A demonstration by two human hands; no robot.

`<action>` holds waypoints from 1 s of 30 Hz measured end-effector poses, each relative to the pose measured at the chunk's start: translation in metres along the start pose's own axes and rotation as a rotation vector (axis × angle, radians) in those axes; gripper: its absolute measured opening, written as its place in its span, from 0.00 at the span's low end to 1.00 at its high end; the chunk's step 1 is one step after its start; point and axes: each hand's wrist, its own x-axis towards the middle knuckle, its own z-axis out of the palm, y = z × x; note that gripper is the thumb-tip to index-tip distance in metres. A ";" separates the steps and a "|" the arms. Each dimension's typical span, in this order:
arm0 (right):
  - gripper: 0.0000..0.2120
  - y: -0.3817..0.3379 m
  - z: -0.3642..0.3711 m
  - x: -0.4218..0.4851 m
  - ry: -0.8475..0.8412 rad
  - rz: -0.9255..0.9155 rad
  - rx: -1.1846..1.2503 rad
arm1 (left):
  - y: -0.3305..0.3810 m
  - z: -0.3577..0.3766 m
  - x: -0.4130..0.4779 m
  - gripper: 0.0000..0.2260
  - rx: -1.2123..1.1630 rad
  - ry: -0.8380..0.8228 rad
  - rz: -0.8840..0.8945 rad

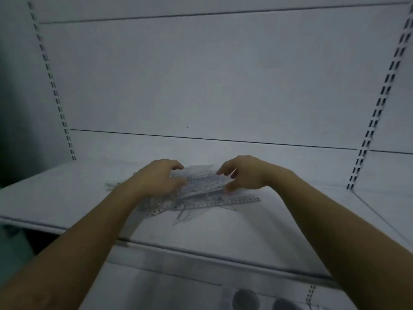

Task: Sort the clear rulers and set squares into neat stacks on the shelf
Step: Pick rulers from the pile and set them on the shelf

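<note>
A loose pile of clear rulers and set squares lies on the white shelf. A small bundle of clear rulers is raised off the pile; my left hand grips its left end and my right hand pinches its right end between thumb and fingers. Below them a long clear ruler lies flat, pointing right. A clear set square pokes out toward the front under it. More clear pieces stick out to the left behind my left wrist.
The shelf's white back panel rises behind the pile, with slotted uprights at left and right. A lower shelf shows beneath the front edge, with two dark round things on it.
</note>
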 end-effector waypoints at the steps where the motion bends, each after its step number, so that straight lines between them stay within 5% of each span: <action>1: 0.26 -0.003 0.000 0.008 -0.016 0.001 -0.003 | -0.004 0.000 0.008 0.25 0.007 -0.040 -0.001; 10: 0.24 -0.004 0.021 0.040 -0.041 0.031 0.019 | -0.015 0.002 0.073 0.33 0.138 -0.244 0.076; 20: 0.12 -0.004 0.036 0.027 0.127 -0.034 0.005 | -0.033 0.015 0.073 0.13 0.053 -0.051 0.187; 30: 0.09 -0.010 0.031 0.022 0.464 -0.128 -0.047 | -0.039 0.012 0.063 0.11 -0.072 0.249 0.201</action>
